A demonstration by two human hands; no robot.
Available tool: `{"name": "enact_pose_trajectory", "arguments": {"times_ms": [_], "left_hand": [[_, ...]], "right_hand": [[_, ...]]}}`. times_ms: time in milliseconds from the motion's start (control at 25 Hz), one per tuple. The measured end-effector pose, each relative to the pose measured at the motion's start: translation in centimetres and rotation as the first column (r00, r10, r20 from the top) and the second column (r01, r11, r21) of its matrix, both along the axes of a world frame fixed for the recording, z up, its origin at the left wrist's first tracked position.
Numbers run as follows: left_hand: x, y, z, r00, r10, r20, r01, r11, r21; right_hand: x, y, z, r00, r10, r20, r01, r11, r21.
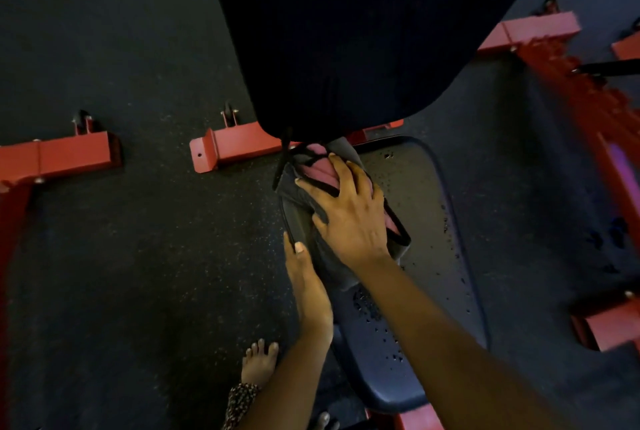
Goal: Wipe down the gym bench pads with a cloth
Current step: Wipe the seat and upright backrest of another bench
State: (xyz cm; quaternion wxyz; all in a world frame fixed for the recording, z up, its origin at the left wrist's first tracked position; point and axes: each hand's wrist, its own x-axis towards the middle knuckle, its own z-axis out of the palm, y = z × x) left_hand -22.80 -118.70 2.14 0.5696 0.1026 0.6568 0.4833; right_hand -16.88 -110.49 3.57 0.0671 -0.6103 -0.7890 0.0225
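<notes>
The black seat pad point(415, 256) of the gym bench runs from the middle of the view down toward me, speckled with droplets. Above it rises the black back pad point(346, 31). A grey and pink cloth point(318, 173) with black edging lies bunched on the seat pad's upper left part, just under the back pad. My right hand point(349, 211) presses flat on the cloth, fingers spread. My left hand point(308, 284) grips the seat pad's left edge, thumb on top.
Red steel frame feet point(235, 149) point(59, 156) stand on the dark speckled rubber floor point(138, 256) at left. More red frame point(540, 31) runs along the right side. My bare foot point(259, 364) stands left of the seat.
</notes>
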Motion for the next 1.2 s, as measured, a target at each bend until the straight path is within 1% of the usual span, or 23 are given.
{"name": "enact_pose_trajectory", "arguments": {"times_ms": [120,240,320,400,440,520,560,640,720,800,880,920,1000,1080,1120,1160,1200], "left_hand": [[-0.2,-0.1,0.0,0.998,-0.058,-0.034,0.057,0.997,-0.046],[-0.4,-0.1,0.1,0.996,-0.092,0.0,0.092,0.994,-0.062],[-0.5,0.0,0.2,0.995,-0.093,0.025,0.094,0.994,-0.061],[-0.6,0.1,0.3,0.995,-0.099,0.025,0.1,0.993,-0.059],[-0.6,0.2,0.4,0.995,-0.099,0.024,0.101,0.993,-0.063],[-0.8,0.2,0.5,0.993,-0.106,0.048,0.109,0.992,-0.067],[-0.8,0.1,0.5,0.992,-0.114,0.057,0.118,0.991,-0.063],[-0.8,-0.1,0.5,0.991,-0.118,0.071,0.121,0.992,-0.041],[-1.0,-0.4,-0.3,0.985,-0.142,0.095,0.145,0.989,-0.03],[-1.3,-0.8,-1.0,0.974,-0.162,0.161,0.174,0.983,-0.062],[-1.7,-1.1,-0.9,0.957,-0.193,0.216,0.211,0.975,-0.064],[-1.8,-1.0,0.2,0.956,-0.201,0.212,0.213,0.977,-0.032],[-2.0,-1.5,1.1,0.933,-0.279,0.228,0.287,0.958,-0.003],[-2.1,-2.5,1.8,0.931,-0.242,0.272,0.265,0.963,-0.05],[-2.1,-3.2,2.1,0.95,-0.244,0.197,0.257,0.966,-0.043],[-2.1,-4.0,2.4,0.958,-0.286,0.005,0.286,0.958,-0.006],[-1.9,-4.5,2.9,0.918,-0.335,-0.21,0.351,0.935,0.042]], "right_hand": [[2.8,0.6,0.3,0.996,-0.087,-0.019,0.087,0.995,-0.042],[6.9,1.7,0.8,0.974,-0.224,-0.026,0.222,0.974,-0.048],[9.5,2.1,1.1,0.931,-0.363,-0.039,0.36,0.931,-0.063],[11.1,2.5,1.1,0.86,-0.506,-0.066,0.501,0.861,-0.086],[11.4,2.6,1.1,0.824,-0.561,-0.084,0.553,0.827,-0.102],[11.1,2.7,1.2,0.776,-0.621,-0.115,0.607,0.783,-0.132],[10.7,2.3,1.3,0.769,-0.628,-0.121,0.614,0.777,-0.138],[9.3,0.4,1.4,0.786,-0.606,-0.121,0.595,0.795,-0.119],[6.9,-2.8,1.3,0.842,-0.524,-0.128,0.518,0.852,-0.078],[3.8,-6.6,1.2,0.898,-0.42,-0.135,0.416,0.908,-0.057],[1.2,-10.3,1.0,0.934,-0.345,-0.094,0.341,0.938,-0.061],[0.2,-12.0,0.9,0.946,-0.316,-0.064,0.313,0.948,-0.062],[-1.0,-15.1,0.7,0.961,-0.275,-0.014,0.273,0.959,-0.075],[-0.8,-16.9,0.7,0.969,-0.245,0.009,0.245,0.966,-0.086],[-0.3,-17.3,0.7,0.971,-0.237,0.009,0.237,0.968,-0.084],[0.4,-17.4,0.8,0.97,-0.245,0.005,0.244,0.966,-0.084],[1.3,-17.3,1.0,0.962,-0.274,0.0,0.273,0.958,-0.086]]}}
